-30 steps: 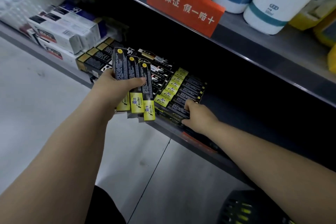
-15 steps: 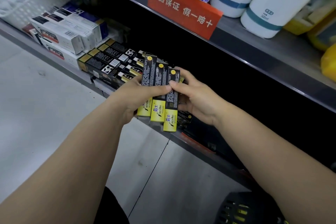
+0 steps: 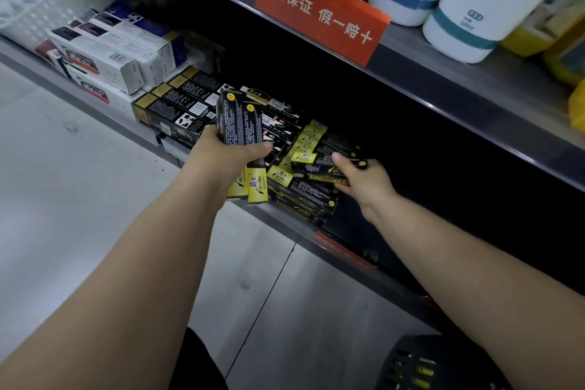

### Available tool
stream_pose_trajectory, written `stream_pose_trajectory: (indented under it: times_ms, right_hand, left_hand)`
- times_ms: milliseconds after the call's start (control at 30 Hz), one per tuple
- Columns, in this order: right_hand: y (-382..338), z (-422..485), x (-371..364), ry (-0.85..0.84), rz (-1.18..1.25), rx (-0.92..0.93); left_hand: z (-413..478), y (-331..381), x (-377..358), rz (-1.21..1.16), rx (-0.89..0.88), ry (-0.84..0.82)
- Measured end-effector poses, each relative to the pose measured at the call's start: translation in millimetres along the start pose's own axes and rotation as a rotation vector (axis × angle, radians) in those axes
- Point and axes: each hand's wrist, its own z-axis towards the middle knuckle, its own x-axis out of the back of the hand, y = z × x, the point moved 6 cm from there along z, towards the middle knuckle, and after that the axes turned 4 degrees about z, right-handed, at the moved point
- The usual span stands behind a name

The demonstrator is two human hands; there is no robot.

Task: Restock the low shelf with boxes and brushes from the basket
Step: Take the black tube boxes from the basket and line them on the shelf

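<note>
My left hand [image 3: 226, 158] grips two upright black-and-yellow boxes [image 3: 242, 127] just in front of the low shelf [image 3: 285, 222]. My right hand [image 3: 364, 182] holds one more black-and-yellow box [image 3: 316, 168], lying flat on top of the stack of matching boxes [image 3: 304, 196] on the shelf. A black basket [image 3: 411, 364] sits at the bottom right, with yellow items showing through its slots.
Black boxes [image 3: 183, 104] and white boxes [image 3: 104, 57] fill the shelf to the left. The shelf is dark to the right of the stack. An orange sign [image 3: 319, 9] hangs on the upper shelf, under white bottles [image 3: 468, 6]. Grey floor tiles [image 3: 63, 199] lie below.
My right hand took one box from the three in my left hand and carried it right and down onto the stack. My left hand now holds two.
</note>
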Motion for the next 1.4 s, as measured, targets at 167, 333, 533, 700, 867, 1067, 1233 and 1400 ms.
stream_pose_trajectory:
  times_ms: [167, 333, 533, 700, 867, 1067, 1233, 1400]
  right_hand:
    - [19, -2, -15, -0.129, -0.478, -0.024]
    - [11, -10, -19, -0.3, -0.841, 0.083]
    - [11, -16, -30, -0.326, -0.988, 0.163]
    - [10, -18, -27, -0.327, -0.954, 0.153]
    - [-20, -29, -34, -0.363, -0.936, 0.303]
    - [-82, -71, -56, -0.564, -0.897, 0.8]
    - [-90, -62, -36, -0.473, -0.859, 0.797]
    - [-79, -18, 8, -0.184, -0.951, 0.555]
  left_hand:
    - [1, -1, -1, 0.011, 0.004, 0.004]
    - [1, -1, -7, 0.027, 0.014, -0.012]
    - [0, 0, -8, 0.013, 0.009, -0.011]
    - [0, -2, -12, -0.001, 0.015, -0.043]
    - [-6, -5, -22, -0.071, 0.102, -0.156]
    - [-15, -3, -39, -0.047, 0.15, -0.359]
    - [-19, -6, -43, -0.108, 0.254, -0.447]
    - [-6, -9, -23, -0.219, 0.288, -0.121]
